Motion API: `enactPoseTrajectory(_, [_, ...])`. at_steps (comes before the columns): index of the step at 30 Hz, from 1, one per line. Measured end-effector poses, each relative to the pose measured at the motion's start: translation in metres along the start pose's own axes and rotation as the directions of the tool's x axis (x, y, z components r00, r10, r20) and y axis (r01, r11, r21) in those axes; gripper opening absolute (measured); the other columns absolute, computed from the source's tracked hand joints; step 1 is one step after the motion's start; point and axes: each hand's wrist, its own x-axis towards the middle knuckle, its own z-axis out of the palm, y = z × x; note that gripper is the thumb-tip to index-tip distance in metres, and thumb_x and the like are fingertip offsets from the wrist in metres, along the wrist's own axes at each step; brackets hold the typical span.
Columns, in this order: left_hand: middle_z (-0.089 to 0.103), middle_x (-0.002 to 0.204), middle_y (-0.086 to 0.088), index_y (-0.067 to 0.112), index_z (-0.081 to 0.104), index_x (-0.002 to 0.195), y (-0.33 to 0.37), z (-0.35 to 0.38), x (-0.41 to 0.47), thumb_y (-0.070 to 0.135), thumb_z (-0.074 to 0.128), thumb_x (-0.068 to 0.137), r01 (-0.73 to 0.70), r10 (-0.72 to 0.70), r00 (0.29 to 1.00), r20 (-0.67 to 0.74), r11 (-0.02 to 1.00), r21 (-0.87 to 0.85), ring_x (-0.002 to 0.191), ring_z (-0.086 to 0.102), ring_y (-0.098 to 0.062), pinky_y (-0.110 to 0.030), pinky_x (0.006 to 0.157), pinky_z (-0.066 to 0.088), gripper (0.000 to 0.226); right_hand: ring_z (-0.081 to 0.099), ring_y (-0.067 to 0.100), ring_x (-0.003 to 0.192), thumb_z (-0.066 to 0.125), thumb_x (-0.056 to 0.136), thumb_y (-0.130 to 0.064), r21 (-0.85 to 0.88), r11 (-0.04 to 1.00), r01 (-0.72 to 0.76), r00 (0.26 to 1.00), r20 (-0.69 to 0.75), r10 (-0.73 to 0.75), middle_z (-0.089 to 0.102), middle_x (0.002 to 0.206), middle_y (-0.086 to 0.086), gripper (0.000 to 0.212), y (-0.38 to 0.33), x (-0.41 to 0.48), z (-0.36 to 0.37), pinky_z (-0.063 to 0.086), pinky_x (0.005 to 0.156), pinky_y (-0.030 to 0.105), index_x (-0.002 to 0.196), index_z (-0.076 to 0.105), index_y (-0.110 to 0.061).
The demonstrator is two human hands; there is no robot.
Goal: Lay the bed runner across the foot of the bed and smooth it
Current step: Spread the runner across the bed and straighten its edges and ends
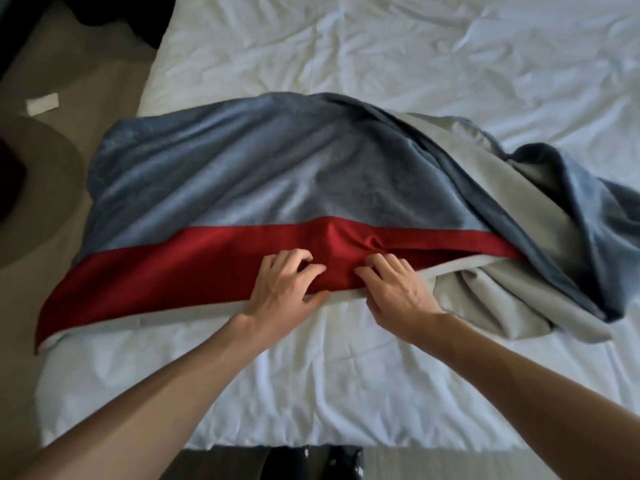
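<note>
The runner (242, 174) lies across the bed (311, 375), a bit up from the foot end. Its left half is spread flat. Its right half is all bunched up, with the grey back (485, 289) showing.

Both hands are close together on the red band (173, 268) by the near edge. The left hand (284, 285) has bent fingers on top and its thumb at the edge, so it pinches the cloth. The right hand (394, 292) has bent fingers too, and they bunch the red cloth into a small fold. It looks like a pinch as well.

The runner looks soft and floppy, like a light blanket. It will not keep its shape, and it may slide on the smooth sheet. A pull in the middle would just make more wrinkles. I think it is best to hold the near edge and a right corner, pull the bunched part out to the right, then rub it flat with open palms — from the middle out.
</note>
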Motion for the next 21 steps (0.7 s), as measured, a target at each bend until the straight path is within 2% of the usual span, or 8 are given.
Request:
enactPoseTrajectory(4, [0.059,0.116,-0.010,0.025,0.073,0.095,0.006,0.010,-0.020,0.049,0.055,0.072,-0.048,0.048,0.999,-0.010,0.999,0.018,0.107,0.045,-0.023,-0.040,0.082,0.041,0.038,0.054,0.031,0.081,0.056,0.065,-0.015,-0.034,0.999,-0.024,1.000,0.008,0.024,0.057,0.094,0.009,0.033,-0.005,-0.020,0.011,0.046,0.070,0.040,0.097,0.064,-0.009])
enactPoseTrajectory(7, [0.061,0.113,-0.013,0.024,0.075,0.081,0.014,0.010,-0.019,0.028,0.057,0.075,-0.015,0.015,0.999,-0.036,1.000,-0.008,0.106,0.049,-0.026,-0.043,0.081,0.043,0.020,0.053,0.028,0.067,0.071,0.064,-0.008,-0.069,0.993,-0.095,0.995,-0.031,0.093,0.054,0.076,0.006,0.016,-0.006,-0.019,0.011,0.042,0.059,0.036,0.076,0.062,-0.012])
enactPoseTrajectory(9, [0.061,0.112,-0.013,0.020,0.073,0.077,0.017,0.010,-0.022,0.013,0.064,0.071,0.010,-0.011,0.999,-0.042,1.000,-0.018,0.102,0.057,-0.031,-0.044,0.080,0.043,0.012,0.052,0.026,0.060,0.077,0.060,-0.002,-0.074,0.986,-0.151,0.988,-0.029,0.149,0.053,0.066,0.003,0.022,-0.008,-0.016,0.009,0.039,0.054,0.033,0.068,0.060,-0.013])
enactPoseTrajectory(13, [0.062,0.110,-0.010,0.013,0.068,0.073,0.012,0.002,-0.030,-0.009,0.068,0.063,-0.019,0.017,0.998,-0.060,0.999,-0.032,0.096,0.060,-0.030,-0.044,0.079,0.043,0.025,0.051,0.024,0.054,0.075,0.055,0.002,0.004,0.986,-0.167,0.986,-0.029,0.167,0.053,0.060,0.000,0.024,-0.025,-0.019,0.002,0.039,0.050,0.031,0.065,0.059,-0.014])
enactPoseTrajectory(15, [0.063,0.106,-0.007,0.012,0.066,0.070,0.011,-0.004,-0.041,-0.008,0.066,0.062,-0.039,0.037,0.997,-0.066,0.999,-0.035,0.091,0.060,-0.027,-0.042,0.077,0.044,0.022,0.051,0.025,0.051,0.074,0.052,0.003,0.047,0.988,-0.148,0.989,-0.021,0.149,0.053,0.059,0.001,0.025,-0.038,-0.030,0.001,0.038,0.048,0.030,0.063,0.058,-0.013])
enactPoseTrajectory(18, [0.064,0.103,-0.004,0.015,0.065,0.071,0.014,-0.006,-0.057,0.007,0.050,0.065,-0.095,0.095,0.995,0.000,0.995,-0.019,0.092,0.061,-0.025,-0.042,0.078,0.045,0.018,0.051,0.024,0.050,0.073,0.050,0.001,0.069,0.990,-0.122,0.992,0.021,0.121,0.052,0.058,0.001,0.024,-0.049,-0.046,0.005,0.039,0.047,0.030,0.062,0.056,-0.013])
enactPoseTrajectory(21, [0.064,0.109,-0.005,0.016,0.070,0.088,0.019,-0.006,-0.058,0.023,0.048,0.066,-0.108,0.108,0.992,0.071,0.994,0.000,0.100,0.061,-0.023,-0.043,0.083,0.045,0.032,0.054,0.026,0.057,0.068,0.062,-0.011,0.099,0.986,-0.132,0.991,0.029,0.130,0.054,0.066,0.002,0.011,-0.046,-0.052,0.006,0.047,0.050,0.034,0.069,0.059,-0.013])
